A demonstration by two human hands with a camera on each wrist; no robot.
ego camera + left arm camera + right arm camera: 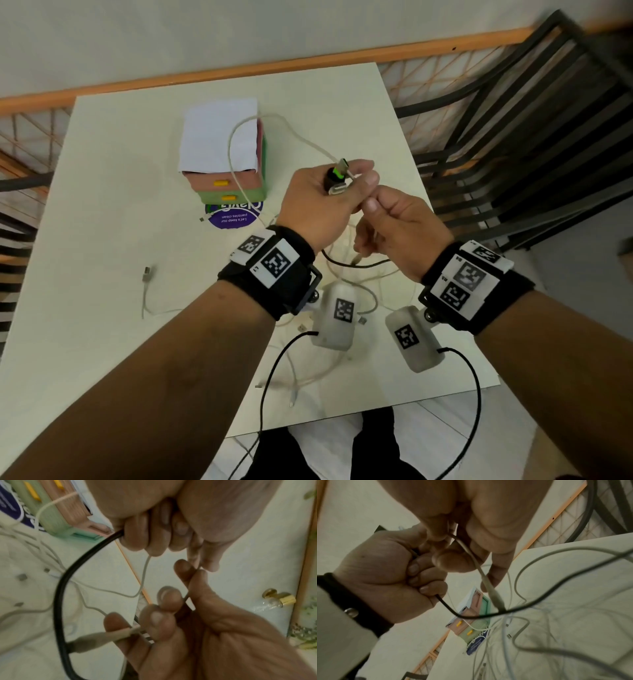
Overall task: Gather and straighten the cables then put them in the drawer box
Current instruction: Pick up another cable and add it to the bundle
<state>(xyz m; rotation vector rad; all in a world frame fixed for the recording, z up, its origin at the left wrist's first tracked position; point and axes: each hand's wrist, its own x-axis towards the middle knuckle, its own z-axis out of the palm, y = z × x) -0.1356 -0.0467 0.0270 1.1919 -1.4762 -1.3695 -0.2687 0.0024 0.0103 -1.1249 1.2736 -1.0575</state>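
Above the table's middle, my left hand grips a bundle of cable ends: a black-and-green plug and two metal USB plugs beside it. A black cable leaves the bottom of that fist. Right beside it, my right hand pinches a thin white cable whose plug hangs below the fingers. Another white cable loops over the drawer box, which has a pink and a green drawer, both closed, with yellow handles. A tangle of white cables lies under my wrists.
A loose white cable with a USB end lies on the white table at the left. A purple round sticker shows under the box, and white paper covers its top. Black slatted chairs stand to the right, past the table edge.
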